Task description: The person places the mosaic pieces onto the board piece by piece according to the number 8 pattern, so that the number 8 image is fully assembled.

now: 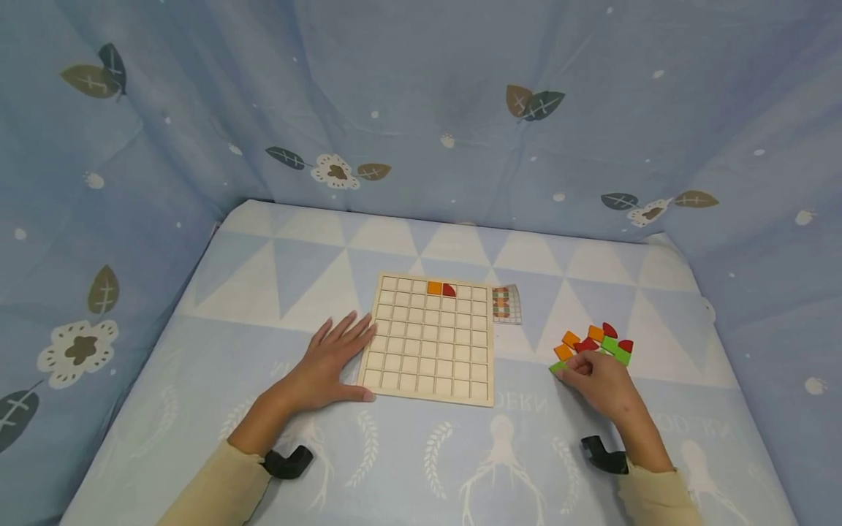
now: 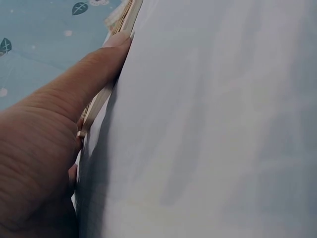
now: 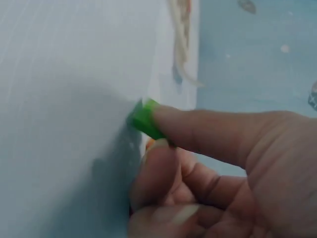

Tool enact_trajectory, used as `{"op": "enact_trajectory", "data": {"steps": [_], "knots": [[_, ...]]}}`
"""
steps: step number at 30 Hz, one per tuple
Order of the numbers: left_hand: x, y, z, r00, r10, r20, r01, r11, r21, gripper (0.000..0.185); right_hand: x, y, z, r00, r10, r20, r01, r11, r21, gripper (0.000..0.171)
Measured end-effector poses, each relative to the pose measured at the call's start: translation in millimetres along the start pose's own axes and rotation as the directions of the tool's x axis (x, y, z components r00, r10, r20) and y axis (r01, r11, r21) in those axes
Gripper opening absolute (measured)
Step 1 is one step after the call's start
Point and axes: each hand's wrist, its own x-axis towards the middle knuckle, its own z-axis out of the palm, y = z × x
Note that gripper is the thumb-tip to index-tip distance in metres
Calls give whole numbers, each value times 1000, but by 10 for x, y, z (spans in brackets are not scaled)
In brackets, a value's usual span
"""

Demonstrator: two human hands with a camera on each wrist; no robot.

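A wooden grid board lies on the table, with an orange square tile and a red quarter-circle tile side by side in its top row. My left hand rests at the board's left edge, fingers spread and thumb near the lower left corner. To the right, my right hand pinches a green tile between thumb and finger, low by the tabletop. Just beyond that hand lies a loose group of tiles, among them an orange tile and a red tile; the hand covers part of the group.
A small printed pattern card lies against the board's right edge. The patterned cloth covers the table, and blue curtains hang behind it and at both sides. A black wrist mount sits at my left cuff.
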Motion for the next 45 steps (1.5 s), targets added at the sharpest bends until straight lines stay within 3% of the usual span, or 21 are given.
{"op": "enact_trajectory", "data": {"steps": [11, 15, 21, 26, 29, 34, 45], "knots": [[22, 13, 45, 1000, 18, 10, -17, 1000, -16, 110, 326, -652, 298, 990, -73, -123, 100, 968, 230, 25], [31, 15, 39, 1000, 16, 3, -16, 1000, 1, 110, 521, -909, 419, 989, -114, -97, 138, 940, 312, 21], [42, 37, 22, 1000, 27, 1, -27, 999, -17, 110, 748, -1162, 590, 982, -187, -15, 182, 935, 305, 21], [34, 38, 21, 999, 34, -6, -34, 999, -15, 109, 903, -1305, 676, 990, -139, 32, 121, 935, 332, 24], [33, 36, 24, 1000, 28, 3, -28, 999, -19, 109, 964, -1349, 706, 994, -99, 38, 83, 949, 304, 26], [31, 37, 30, 1000, 13, 10, -13, 1000, -18, 110, 970, -1408, 749, 987, -164, -3, 162, 976, 146, 32], [23, 3, 7, 998, 37, -42, -37, 999, 1, 108, 951, -1436, 827, 956, -281, -81, 286, 957, 46, 22]]}}
